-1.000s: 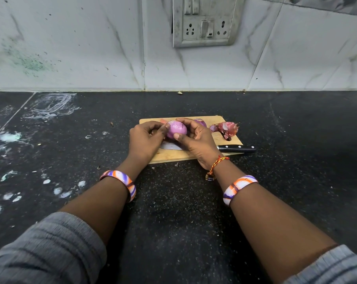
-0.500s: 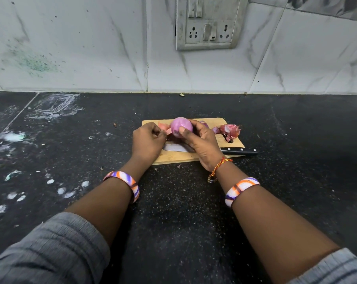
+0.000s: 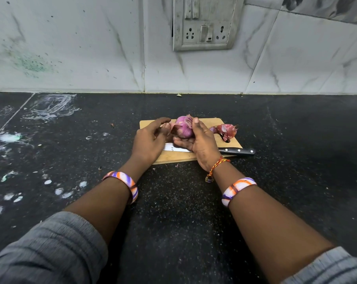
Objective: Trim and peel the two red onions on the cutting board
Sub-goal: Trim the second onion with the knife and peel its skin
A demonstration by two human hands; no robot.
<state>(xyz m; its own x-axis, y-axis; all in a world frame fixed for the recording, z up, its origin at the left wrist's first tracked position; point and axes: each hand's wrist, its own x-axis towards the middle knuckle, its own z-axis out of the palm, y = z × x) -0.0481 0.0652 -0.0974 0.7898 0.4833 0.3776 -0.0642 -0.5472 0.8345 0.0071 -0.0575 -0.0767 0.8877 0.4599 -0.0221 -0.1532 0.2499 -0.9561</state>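
Peeling is the step in hand: the right hand (image 3: 202, 143) cups a red onion (image 3: 183, 128) above the cutting board (image 3: 224, 140), fingers curled under it and thumb on top. The left hand (image 3: 151, 138) sits beside it, fingers loosely bent, seemingly pinching a flap of skin (image 3: 168, 126), though I cannot tell for sure. Loose peels (image 3: 227, 130) lie at the board's far right corner; the knife (image 3: 235, 151) rests along its near edge. The second onion is not clearly visible. Next, the skin likely needs pulling free.
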